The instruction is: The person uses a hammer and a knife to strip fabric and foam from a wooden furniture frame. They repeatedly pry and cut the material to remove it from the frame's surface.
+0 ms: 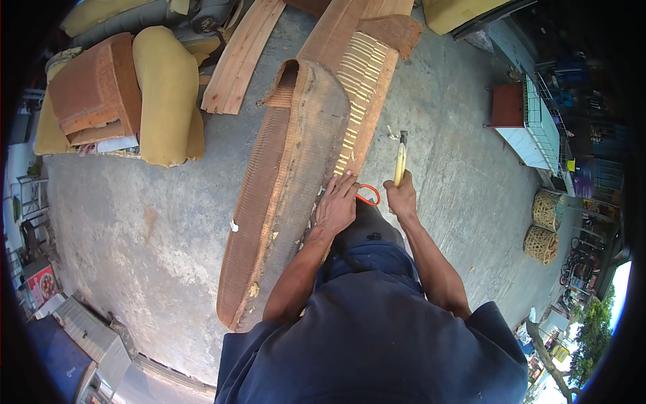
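Note:
A hammer (402, 158) with a dark head and pale yellow handle stands head-up in my right hand (402, 195), its fingers wrapped round the handle. My left hand (335, 205) is at the near end of a long brown ribbed cover (360, 101), fingers bent and close together on its edge. Short yellow stripes run across that strip. An orange-red loop-shaped handle (369, 195) sticks out beside the left fingers; the rest of it is hidden. Left of my hand lies a long padded piece (289, 182) with a folded brown side, open at its far end.
A pinkish wooden plank (242, 57) lies at the far left, near stacked yellow and brown foam cushions (161, 94). Woven baskets (544, 229) and a white-and-red box with a wire rack (521, 131) stand to the right. Grey concrete floor (464, 168) lies around the work.

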`<action>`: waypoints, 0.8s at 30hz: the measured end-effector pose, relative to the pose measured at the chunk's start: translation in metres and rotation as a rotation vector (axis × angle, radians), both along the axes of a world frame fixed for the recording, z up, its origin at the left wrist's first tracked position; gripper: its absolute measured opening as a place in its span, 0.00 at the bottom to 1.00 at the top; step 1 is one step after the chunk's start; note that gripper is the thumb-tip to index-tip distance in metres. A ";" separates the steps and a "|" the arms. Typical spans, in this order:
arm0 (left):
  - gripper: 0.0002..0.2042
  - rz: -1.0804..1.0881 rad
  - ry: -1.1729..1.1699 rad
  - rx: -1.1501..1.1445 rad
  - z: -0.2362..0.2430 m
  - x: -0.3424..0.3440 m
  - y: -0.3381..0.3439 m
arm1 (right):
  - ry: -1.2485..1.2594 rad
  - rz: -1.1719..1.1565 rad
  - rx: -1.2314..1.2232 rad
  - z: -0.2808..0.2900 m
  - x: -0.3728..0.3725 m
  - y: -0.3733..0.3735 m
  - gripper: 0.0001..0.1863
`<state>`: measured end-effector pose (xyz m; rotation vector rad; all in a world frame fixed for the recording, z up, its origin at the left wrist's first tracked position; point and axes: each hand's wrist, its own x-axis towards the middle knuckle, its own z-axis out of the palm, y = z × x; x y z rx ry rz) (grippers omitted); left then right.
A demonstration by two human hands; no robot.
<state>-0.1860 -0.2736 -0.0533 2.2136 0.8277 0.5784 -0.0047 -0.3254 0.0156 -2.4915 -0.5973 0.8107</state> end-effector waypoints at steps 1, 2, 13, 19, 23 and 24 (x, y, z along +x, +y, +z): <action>0.18 -0.007 -0.005 0.005 0.000 0.000 0.000 | -0.114 0.127 0.067 -0.002 0.007 0.024 0.31; 0.18 -0.018 -0.006 0.011 0.000 -0.001 -0.001 | -0.192 0.248 0.155 -0.012 0.018 0.043 0.32; 0.18 0.034 -0.051 -0.044 0.010 -0.007 0.000 | -0.183 1.061 0.268 -0.005 -0.004 -0.019 0.34; 0.19 0.568 0.299 0.101 0.046 -0.047 0.017 | -0.273 1.109 0.211 -0.046 -0.020 -0.030 0.24; 0.18 0.609 0.425 0.028 0.034 -0.076 0.023 | 0.076 1.082 0.129 -0.041 -0.014 -0.026 0.16; 0.16 0.604 0.460 0.034 0.028 -0.077 0.023 | 0.254 1.038 0.106 -0.040 -0.012 -0.019 0.14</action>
